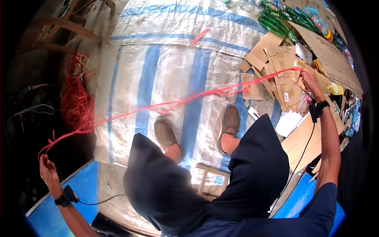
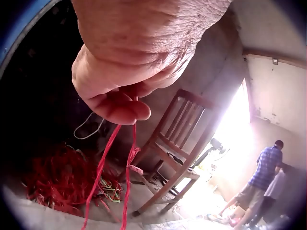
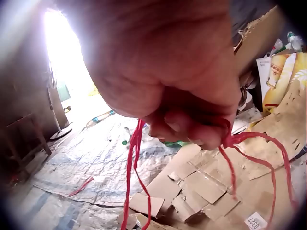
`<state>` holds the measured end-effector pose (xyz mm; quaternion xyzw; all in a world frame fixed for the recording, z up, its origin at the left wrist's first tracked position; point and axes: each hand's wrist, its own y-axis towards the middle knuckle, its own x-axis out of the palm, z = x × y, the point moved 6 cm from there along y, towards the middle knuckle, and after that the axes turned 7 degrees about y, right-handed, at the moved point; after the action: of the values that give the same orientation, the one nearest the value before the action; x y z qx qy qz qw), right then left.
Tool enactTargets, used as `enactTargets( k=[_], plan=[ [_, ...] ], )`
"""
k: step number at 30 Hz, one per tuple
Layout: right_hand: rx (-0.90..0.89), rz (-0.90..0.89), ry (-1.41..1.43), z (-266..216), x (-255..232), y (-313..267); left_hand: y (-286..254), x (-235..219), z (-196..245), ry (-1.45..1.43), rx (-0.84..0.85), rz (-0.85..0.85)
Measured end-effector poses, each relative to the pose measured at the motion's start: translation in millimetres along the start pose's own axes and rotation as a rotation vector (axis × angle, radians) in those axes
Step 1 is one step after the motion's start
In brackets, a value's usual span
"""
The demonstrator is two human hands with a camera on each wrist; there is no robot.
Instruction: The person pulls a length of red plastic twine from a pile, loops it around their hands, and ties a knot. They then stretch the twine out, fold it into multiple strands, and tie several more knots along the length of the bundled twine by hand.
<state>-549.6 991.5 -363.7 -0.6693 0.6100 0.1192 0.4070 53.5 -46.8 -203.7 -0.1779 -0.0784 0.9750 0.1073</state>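
Dark shorts (image 1: 205, 217) fill the lower middle of the head view, closest to the camera, with both shoes resting on a blue-and-white striped sheet (image 1: 169, 71). Red string (image 1: 205, 93) runs across the whole frame above the knees, from lower left to upper right, stretched nearly straight between the hands. At the lower left, the left hand (image 1: 49, 173) pinches one end in its fingertips; two strands drop from that pinch in the left wrist view, one with a small knot (image 2: 134, 153). At the upper right, the right hand (image 1: 311, 83) has its fingers curled round the other end, and loose tails hang beside a knot (image 3: 231, 140) there. A red tangle (image 1: 77, 98) lies at the left, flat cardboard (image 1: 282, 79) at the right.

For a good stretch, the pull looks best gentle and even, since a jerk could tighten the small knots or snap thin strands. Both strands should be gripped together so neither slackens. Stray wisps near the middle seem worth smoothing, and the left end is best held clear of the tangle, where it could snag.
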Motion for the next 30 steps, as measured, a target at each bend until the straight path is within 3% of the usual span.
enactTargets(
  k=[5,7,11,13,15,17,19,20,23,28,30],
  plan=[
    [-0.118,0.019,0.016,-59,-12,32,-37,-58,18,-0.076,0.073,0.009],
    [-0.246,0.029,0.024,-87,-20,55,-54,-74,19,-0.083,0.083,-0.005],
    [-0.321,0.038,0.024,-134,-31,101,-86,-102,16,-0.032,0.069,0.125],
    [-0.404,0.025,0.089,-186,-28,100,-93,-124,13,-0.02,0.074,0.177],
    [-0.542,-0.001,0.042,-227,-20,105,-91,-155,-1,0.01,0.051,0.154],
    [-0.545,-0.027,-0.032,-269,6,100,-101,-176,-19,0.031,0.023,0.152],
    [-0.56,0.115,0.42,-313,48,66,-113,-186,-40,0.048,-0.006,0.149],
    [-0.657,-0.348,0.373,-319,27,75,-122,-190,-56,0.031,-0.068,0.146],
    [-0.741,-0.165,0.208,-359,43,74,-148,-191,-94,0.008,-0.161,0.123],
    [-0.825,-0.146,0.093,-410,75,74,-181,-213,-139,-0.012,-0.223,0.141],
    [-0.85,-0.164,0.039,-423,92,74,-197,-229,-150,-0.052,-0.25,0.253]
  ],
)
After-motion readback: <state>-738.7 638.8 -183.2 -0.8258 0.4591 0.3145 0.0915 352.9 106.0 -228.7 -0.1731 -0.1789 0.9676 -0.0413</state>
